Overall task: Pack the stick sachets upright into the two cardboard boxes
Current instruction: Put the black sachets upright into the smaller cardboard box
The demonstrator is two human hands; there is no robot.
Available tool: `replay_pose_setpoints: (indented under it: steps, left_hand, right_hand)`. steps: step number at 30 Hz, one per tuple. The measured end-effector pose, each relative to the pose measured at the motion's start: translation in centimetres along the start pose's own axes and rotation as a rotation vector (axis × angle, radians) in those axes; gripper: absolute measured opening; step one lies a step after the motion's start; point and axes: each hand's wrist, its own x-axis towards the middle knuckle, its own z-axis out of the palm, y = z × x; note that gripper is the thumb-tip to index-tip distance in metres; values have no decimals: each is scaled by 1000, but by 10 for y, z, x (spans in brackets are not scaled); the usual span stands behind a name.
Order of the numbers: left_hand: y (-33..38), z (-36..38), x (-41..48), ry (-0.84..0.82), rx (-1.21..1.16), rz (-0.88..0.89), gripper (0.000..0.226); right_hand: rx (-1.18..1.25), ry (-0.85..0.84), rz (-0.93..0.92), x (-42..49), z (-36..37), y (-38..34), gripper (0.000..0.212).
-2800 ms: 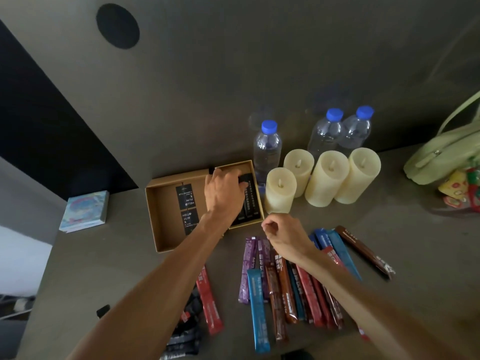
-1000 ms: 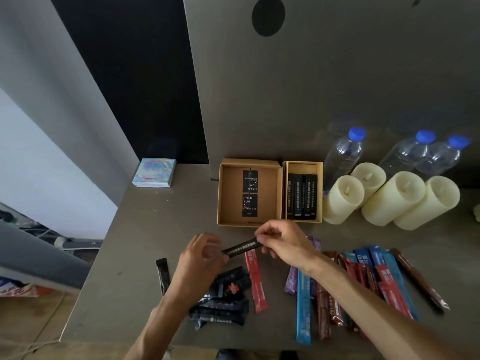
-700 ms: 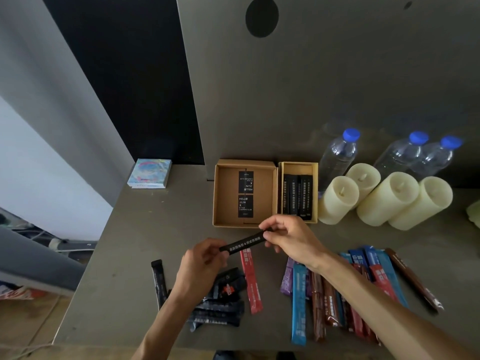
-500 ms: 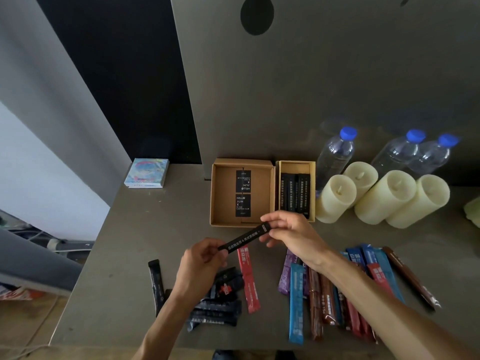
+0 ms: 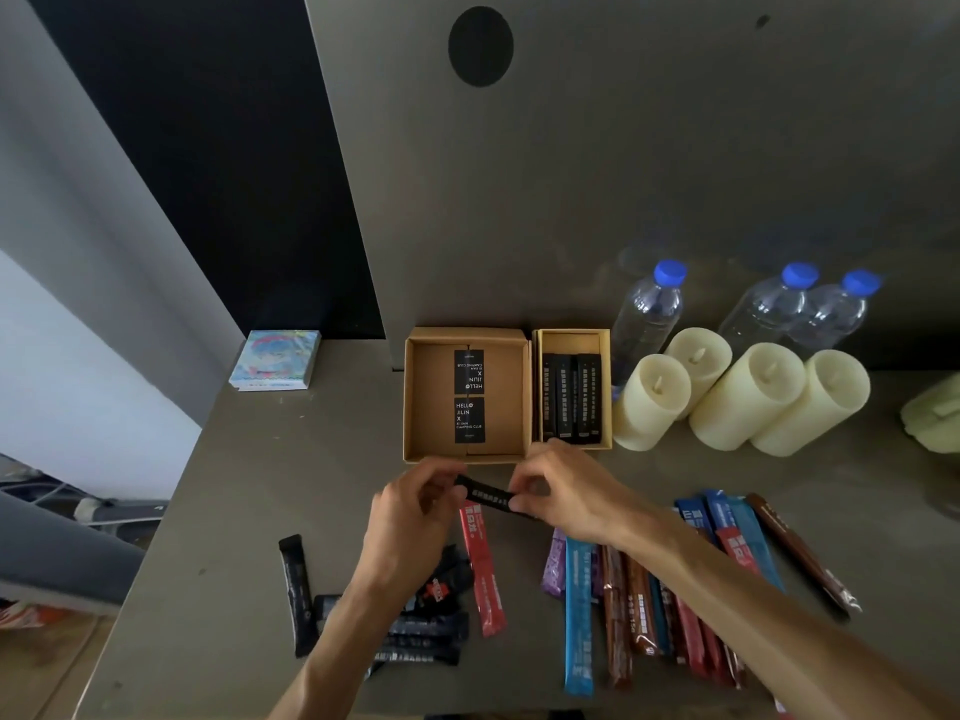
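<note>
Table (image 5: 234, 511) fills lower frame. Wide box (image 5: 431, 407) at centre, narrow box (image 5: 605, 387) touching its right side, black sticks (image 5: 571, 397) inside. I note left hand (image 5: 410, 517) and right hand (image 5: 566, 493) just below, each curled to pinch one end of black sachet (image 5: 491, 495). Loose coloured sachets (image 5: 579, 615) lie lower right.

Black sachet (image 5: 491, 496) held level, two open boxes (image 5: 415, 407) behind, one holding sachets
</note>
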Motion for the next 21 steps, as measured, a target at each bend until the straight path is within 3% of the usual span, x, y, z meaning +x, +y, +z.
replay_pose_setpoints:
  steps: [3, 9, 14, 21]
  left_hand:
    - [5, 1, 2, -6, -63, -4, 27]
    - [-12, -2, -1, -78, 118, -68, 18]
    - [-31, -1, -3, -198, 405, -68, 11]
    - [-43, -17, -6, -319, 583, -102, 11]
  right_hand:
    - [115, 41, 55, 0, -5, 4, 5]
    - [360, 385, 360, 16, -27, 44, 9]
    - [449, 352, 479, 43, -32, 49, 10]
    - [397, 385, 493, 64, -36, 47, 12]
